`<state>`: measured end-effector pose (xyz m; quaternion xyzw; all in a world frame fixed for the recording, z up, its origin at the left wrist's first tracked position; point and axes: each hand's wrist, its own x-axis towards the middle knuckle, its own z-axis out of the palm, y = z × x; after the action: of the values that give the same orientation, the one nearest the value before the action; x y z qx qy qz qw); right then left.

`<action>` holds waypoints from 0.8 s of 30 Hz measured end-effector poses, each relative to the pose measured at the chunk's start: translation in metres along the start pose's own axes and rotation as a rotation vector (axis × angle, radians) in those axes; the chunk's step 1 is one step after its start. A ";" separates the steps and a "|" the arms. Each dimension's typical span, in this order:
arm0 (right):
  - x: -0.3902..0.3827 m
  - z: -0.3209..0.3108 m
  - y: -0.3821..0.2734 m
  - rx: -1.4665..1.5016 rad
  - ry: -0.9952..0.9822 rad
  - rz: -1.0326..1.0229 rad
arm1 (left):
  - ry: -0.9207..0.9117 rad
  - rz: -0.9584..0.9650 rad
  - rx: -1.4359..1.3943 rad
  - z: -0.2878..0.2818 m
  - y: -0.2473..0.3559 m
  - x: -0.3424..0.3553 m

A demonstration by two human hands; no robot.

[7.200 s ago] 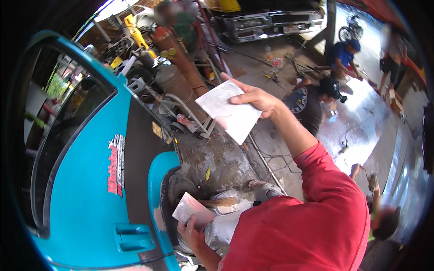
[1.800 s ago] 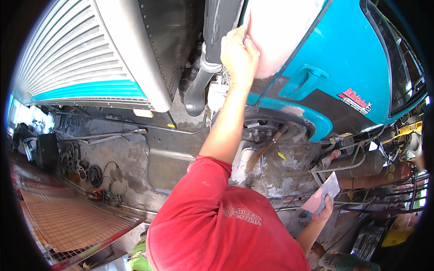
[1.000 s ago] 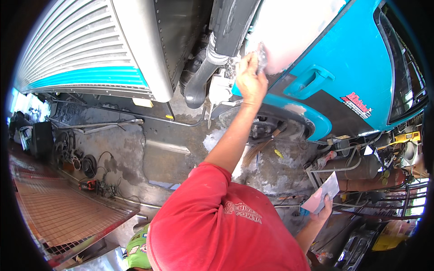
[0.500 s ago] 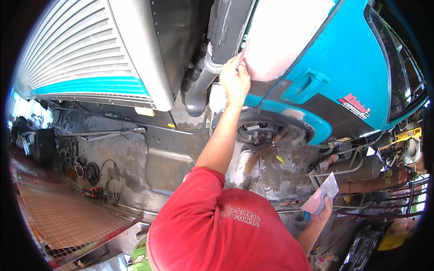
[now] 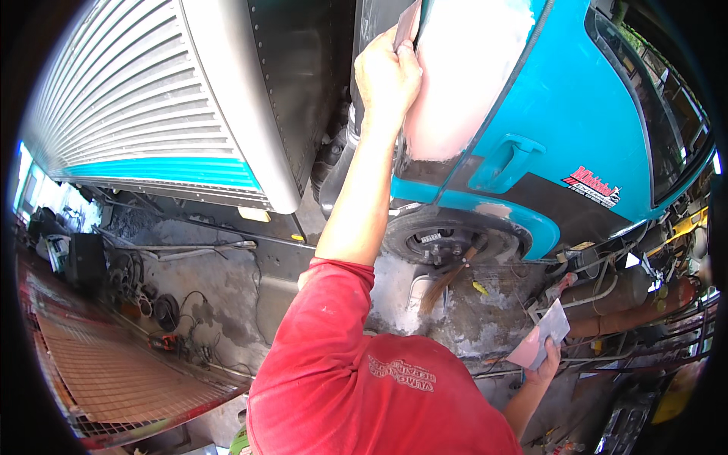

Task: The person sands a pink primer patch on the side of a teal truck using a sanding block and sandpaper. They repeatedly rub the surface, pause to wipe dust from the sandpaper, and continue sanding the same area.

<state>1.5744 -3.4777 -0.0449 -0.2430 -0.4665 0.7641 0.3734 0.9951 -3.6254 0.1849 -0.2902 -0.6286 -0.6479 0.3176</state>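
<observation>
My left hand [image 5: 389, 80] reaches far up and grips a flat putty spreader [image 5: 408, 27]. The spreader stands at the left edge of a panel coated with pale pink body filler [image 5: 451, 98], on the back corner of a teal truck cab [image 5: 576, 98]. Whether its blade touches the surface, I cannot tell. At the lower right, my right hand [image 5: 544, 368] holds a thin grey sheet [image 5: 555, 324], tilted, with pink filler smeared on its left part. A door handle [image 5: 503, 163] sits right of the filler.
A ribbed silver truck body [image 5: 136, 98] stands at the left. Below the cab are a wheel [image 5: 440, 241] and a broom head [image 5: 441, 284]. Gas cylinders [image 5: 637, 307] lie at the right. A rusty mesh panel [image 5: 114, 356] and a cabled orange power tool [image 5: 163, 343] are at the lower left.
My left hand has moved upward along the filler's left edge with the spreader. My right hand, still holding the sheet, has hardly moved. The view has shifted slightly.
</observation>
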 end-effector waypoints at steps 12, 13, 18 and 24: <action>-0.007 -0.017 -0.005 0.055 0.027 0.005 | 0.148 0.233 0.310 0.064 0.020 -0.049; -0.005 -0.017 -0.006 0.035 0.027 0.015 | 0.112 0.248 0.244 0.060 0.020 -0.051; 0.006 -0.014 -0.007 0.035 -0.077 0.017 | 0.157 0.208 0.135 0.028 0.005 -0.027; -0.002 -0.013 0.001 0.031 -0.034 -0.004 | 0.156 0.154 0.160 0.031 0.013 -0.004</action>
<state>1.5847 -3.4726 -0.0511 -0.2232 -0.4613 0.7747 0.3705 1.0068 -3.5939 0.1911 -0.2602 -0.6276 -0.5900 0.4363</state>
